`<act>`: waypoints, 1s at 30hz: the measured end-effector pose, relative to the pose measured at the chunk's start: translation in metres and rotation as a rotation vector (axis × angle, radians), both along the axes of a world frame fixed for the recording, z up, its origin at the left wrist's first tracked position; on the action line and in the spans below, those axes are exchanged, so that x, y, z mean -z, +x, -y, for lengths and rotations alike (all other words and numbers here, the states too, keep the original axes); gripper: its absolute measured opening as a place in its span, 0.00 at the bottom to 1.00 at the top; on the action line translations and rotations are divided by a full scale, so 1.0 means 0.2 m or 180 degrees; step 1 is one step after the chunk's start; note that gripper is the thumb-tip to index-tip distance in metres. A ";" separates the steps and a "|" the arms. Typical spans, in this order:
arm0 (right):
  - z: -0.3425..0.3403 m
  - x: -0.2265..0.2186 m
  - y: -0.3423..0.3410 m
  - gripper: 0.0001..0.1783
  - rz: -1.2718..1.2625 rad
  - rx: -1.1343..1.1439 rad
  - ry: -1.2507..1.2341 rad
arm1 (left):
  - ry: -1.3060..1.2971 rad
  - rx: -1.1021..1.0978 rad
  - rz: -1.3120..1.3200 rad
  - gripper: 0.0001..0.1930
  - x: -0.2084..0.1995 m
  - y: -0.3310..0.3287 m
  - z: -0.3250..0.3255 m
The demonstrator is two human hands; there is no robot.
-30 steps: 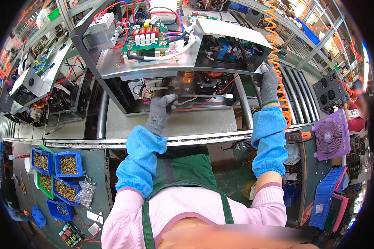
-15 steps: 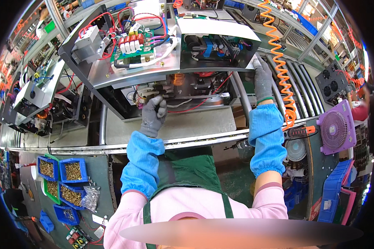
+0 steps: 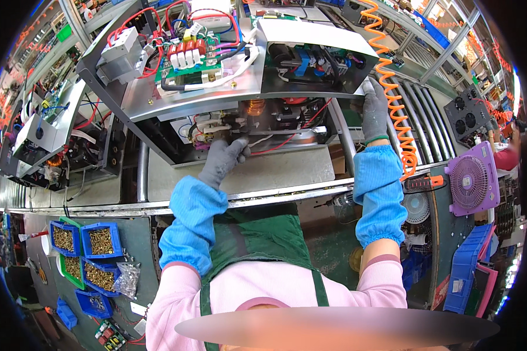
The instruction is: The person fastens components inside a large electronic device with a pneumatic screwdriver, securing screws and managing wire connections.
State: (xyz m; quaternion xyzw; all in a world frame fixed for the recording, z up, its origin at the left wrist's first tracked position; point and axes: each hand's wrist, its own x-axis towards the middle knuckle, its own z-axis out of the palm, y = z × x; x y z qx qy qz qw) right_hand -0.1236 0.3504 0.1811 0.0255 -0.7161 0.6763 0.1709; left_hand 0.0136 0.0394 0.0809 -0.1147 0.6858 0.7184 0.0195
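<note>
A large open metal chassis [image 3: 199, 105] stands tilted on the roller line in front of me. Its upper deck carries a green circuit board [image 3: 190, 61] with red and white parts and looped wires. My right hand [image 3: 375, 114], in a grey glove, grips the chassis at its right corner, fingers partly hidden. Below the deck, my gloved left hand [image 3: 223, 161] is at the lower opening with curled fingers, beside a bundle of white and dark cables [image 3: 214, 124]. What those fingers hold, if anything, is hidden. A copper coil [image 3: 255, 107] sits just beyond them.
Another opened unit [image 3: 52, 137] stands at the left on the line. Blue bins of brass screws [image 3: 101, 241] lie on the lower-left bench. A coiled orange hose [image 3: 392, 82] hangs beside my right hand. A purple fan [image 3: 471, 178] stands at the right.
My left hand has shifted slightly right and nearer me, its fingers lower against the opening. The upper part of the chassis has moved a little, and my right hand has gone slightly right with it.
</note>
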 end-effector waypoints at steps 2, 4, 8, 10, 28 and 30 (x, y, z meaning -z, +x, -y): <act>-0.07 0.08 -0.07 0.21 -0.0120 0.0083 0.0056 | -0.0063 0.0179 0.0041 0.14 -0.03 -0.02 -0.03; -0.15 0.14 -0.17 0.20 -0.0308 0.0212 0.0276 | 0.0016 0.0353 0.0162 0.14 -0.08 -0.06 -0.11; -0.18 0.15 -0.20 0.22 -0.0681 0.0053 0.0873 | 0.0093 -0.0036 -0.0073 0.14 -0.09 -0.04 -0.13; -0.10 0.08 -0.10 0.23 -0.0051 -0.0205 -0.0006 | 0.0103 0.0109 -0.0138 0.14 -0.10 0.05 -0.12; -0.51 -0.08 -0.35 0.42 -0.0708 0.1211 0.0024 | 0.0957 -0.1677 -0.1919 0.26 -0.08 -0.15 1.11; -0.67 -0.19 -0.28 0.39 -0.1365 0.1315 0.0122 | 0.1100 -0.1505 -0.1890 0.26 -0.07 -0.20 1.08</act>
